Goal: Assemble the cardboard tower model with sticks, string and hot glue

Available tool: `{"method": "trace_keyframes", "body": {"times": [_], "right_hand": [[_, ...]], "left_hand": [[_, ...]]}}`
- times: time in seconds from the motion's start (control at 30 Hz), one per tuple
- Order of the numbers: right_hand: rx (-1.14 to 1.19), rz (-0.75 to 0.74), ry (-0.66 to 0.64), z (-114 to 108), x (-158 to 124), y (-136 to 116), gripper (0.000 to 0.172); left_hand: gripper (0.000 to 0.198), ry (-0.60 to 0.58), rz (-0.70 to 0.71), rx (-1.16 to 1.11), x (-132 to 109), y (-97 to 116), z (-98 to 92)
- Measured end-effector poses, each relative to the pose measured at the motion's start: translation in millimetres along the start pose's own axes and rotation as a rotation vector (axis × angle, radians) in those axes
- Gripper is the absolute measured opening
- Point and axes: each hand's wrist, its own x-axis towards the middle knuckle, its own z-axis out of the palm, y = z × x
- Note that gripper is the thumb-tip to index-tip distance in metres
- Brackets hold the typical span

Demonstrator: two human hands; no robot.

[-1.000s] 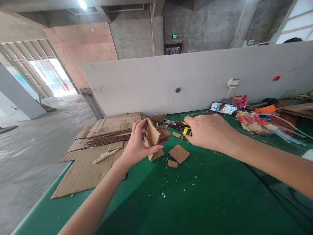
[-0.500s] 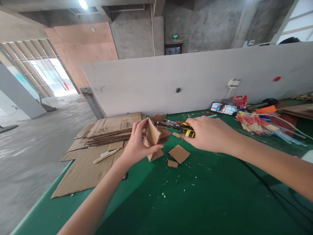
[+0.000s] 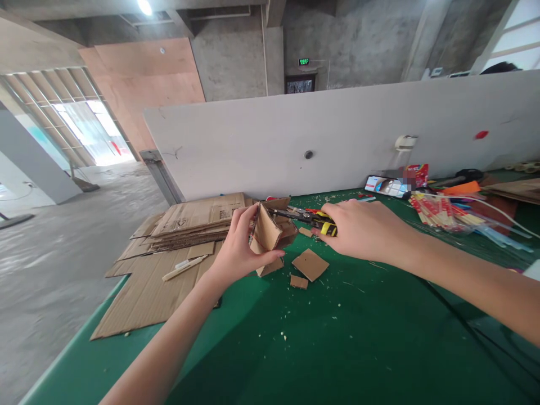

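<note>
Gripping the box (image 3: 270, 235), the left hand (image 3: 238, 250) holds it upright; the right hand (image 3: 363, 228), clamped on snips (image 3: 310, 218), points blades leftward, touching it.

Green lit sign (image 3: 303, 61) over doorway (image 3: 299, 84), black print on flattened cardboard (image 3: 198, 216), neither legible

Before you is a green bench (image 3: 337, 349) backed by a long white partition (image 3: 337, 129). Behind it rise bare concrete walls (image 3: 358, 39) with a dark doorway (image 3: 299, 84) under a green exit sign (image 3: 303, 61). To your left are a plywood panel (image 3: 143, 79), a grey concrete floor (image 3: 63, 236) and bright windows (image 3: 90, 129) behind slanted framing. A ceiling lamp (image 3: 144, 7) glows overhead; another window (image 3: 514, 28) shows at far right.
</note>
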Motion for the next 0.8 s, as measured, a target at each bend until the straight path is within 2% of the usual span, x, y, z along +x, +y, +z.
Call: {"method": "trace_keyframes", "body": {"times": [0.63, 0.7, 0.8], "right_hand": [[-0.127, 0.000, 0.020, -1.6, -2.5, -1.2, 0.030], [-0.119, 0.002, 0.026, -0.3, -2.0, -1.5, 0.033], [-0.056, 0.003, 0.046, 1.5, -1.4, -0.7, 0.047]], "left_hand": [[0.096, -0.011, -0.003, -0.008, -0.9, -1.4, 0.3], [0.096, -0.012, -0.008, -0.020, -0.9, -2.1, 0.4], [0.095, 0.001, -0.022, -0.053, -1.0, -3.9, 1.6]]}}
